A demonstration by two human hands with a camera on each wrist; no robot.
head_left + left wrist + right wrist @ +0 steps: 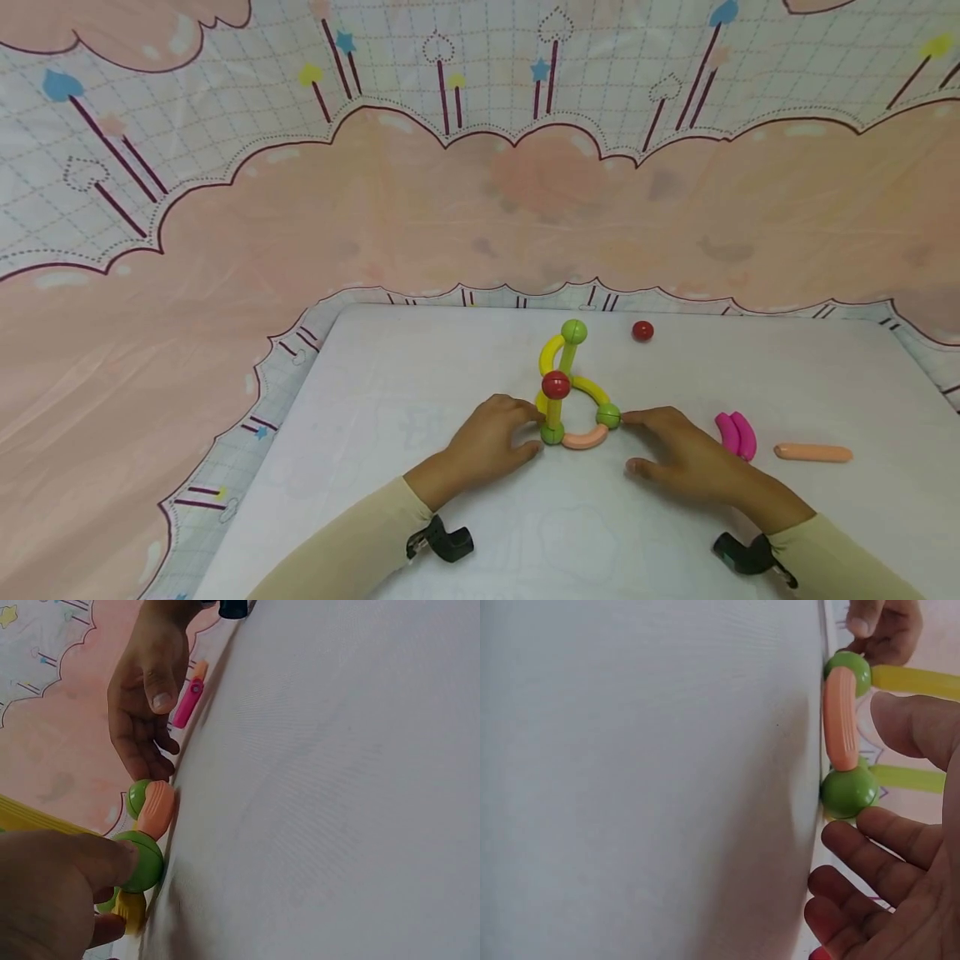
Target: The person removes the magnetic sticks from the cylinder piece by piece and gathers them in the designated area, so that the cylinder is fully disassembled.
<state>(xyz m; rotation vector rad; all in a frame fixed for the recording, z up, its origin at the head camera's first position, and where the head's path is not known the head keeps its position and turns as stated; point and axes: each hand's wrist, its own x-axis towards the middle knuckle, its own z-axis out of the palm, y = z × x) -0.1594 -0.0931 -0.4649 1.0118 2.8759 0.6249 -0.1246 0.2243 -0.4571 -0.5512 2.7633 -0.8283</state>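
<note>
A toy frame of green balls and curved rods stands on the white table. My left hand [491,437] is at its front-left green ball [552,434], thumb and fingertips close about it without a firm grip. A yellow rod [554,412] rises from that ball to a red ball [556,385]. A curved peach rod [585,439] joins it to the right green ball [608,416]. My right hand [686,454] has its index fingertip at this ball, the other fingers loosely bent. Behind, a light green rod [567,358] stands upright, topped by another green ball [573,332], beside curved yellow rods [551,356].
Two curved magenta pieces [742,435] lie just beyond my right hand, with a straight peach rod [813,452] to their right. A loose red ball [642,332] sits near the far edge of the white table [420,358]. A pink patterned cloth [420,217] hangs behind.
</note>
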